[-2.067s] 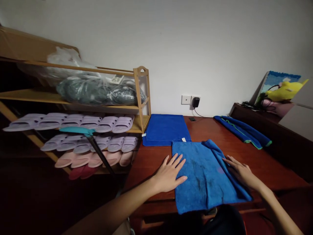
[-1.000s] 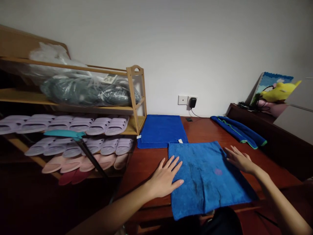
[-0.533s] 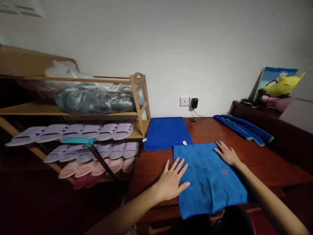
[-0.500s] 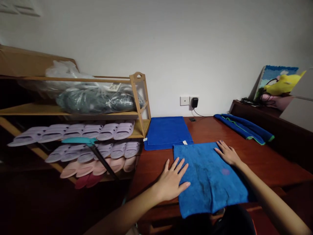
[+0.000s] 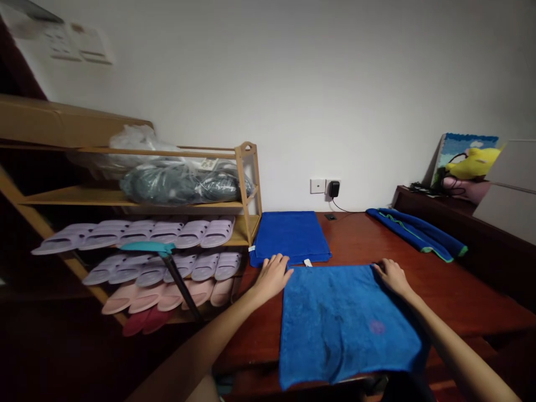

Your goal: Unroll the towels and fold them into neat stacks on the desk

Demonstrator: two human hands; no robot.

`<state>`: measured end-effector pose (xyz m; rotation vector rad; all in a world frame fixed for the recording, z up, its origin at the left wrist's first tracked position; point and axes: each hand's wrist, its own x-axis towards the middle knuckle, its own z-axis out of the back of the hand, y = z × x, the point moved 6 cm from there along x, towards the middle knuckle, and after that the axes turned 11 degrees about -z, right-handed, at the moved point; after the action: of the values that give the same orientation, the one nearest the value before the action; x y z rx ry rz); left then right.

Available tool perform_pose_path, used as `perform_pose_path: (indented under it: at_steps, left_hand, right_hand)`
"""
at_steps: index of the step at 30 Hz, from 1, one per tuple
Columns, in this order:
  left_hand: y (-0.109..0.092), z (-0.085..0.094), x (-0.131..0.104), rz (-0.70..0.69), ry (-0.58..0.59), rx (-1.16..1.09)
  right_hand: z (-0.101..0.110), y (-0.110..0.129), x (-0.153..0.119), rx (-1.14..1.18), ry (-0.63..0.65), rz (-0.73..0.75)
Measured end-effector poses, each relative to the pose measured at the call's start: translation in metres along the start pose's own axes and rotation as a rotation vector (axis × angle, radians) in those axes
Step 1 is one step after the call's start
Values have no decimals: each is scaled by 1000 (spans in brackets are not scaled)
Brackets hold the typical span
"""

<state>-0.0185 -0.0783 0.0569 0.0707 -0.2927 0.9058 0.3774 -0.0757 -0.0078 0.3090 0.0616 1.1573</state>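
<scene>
A light blue cloth (image 5: 335,318) with dark stains and a pinkish spot lies spread on the reddish-brown table (image 5: 355,240), its near edge hanging over the front. My left hand (image 5: 273,274) is at the cloth's far left corner, fingers bent and close together; whether they pinch the corner is hidden. At the far right corner, my right hand (image 5: 392,276) rests with curled fingers on the edge, and its grip cannot be made out. Just beyond, a darker blue folded cloth (image 5: 291,234) with white tags lies near the wall.
Another blue cloth (image 5: 414,229) with green edging lies at the back right. A wooden rack (image 5: 247,190) with slippers (image 5: 218,231) and bagged items stands left. A black plug (image 5: 334,188) sits in the wall socket. A yellow plush toy (image 5: 473,163) is at right.
My left hand has moved from the cloth's left side up to its far left corner, its fingers drawing together. The cloth's left part has spread leftward. My right hand's fingers have curled at the far right corner.
</scene>
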Motion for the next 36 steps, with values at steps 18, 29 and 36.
perform_pose_path:
  at_steps: [18, 29, 36]
  left_hand:
    - [37, -14, 15, 17, -86, -545]
    - [92, 22, 15, 39, -206, -488]
    - [130, 21, 27, 174, -194, -229]
  right_hand:
    - [11, 31, -10, 3, 11, -2]
    - [3, 100, 15, 32, 2, 50]
    - [-9, 141, 36, 7, 1, 70]
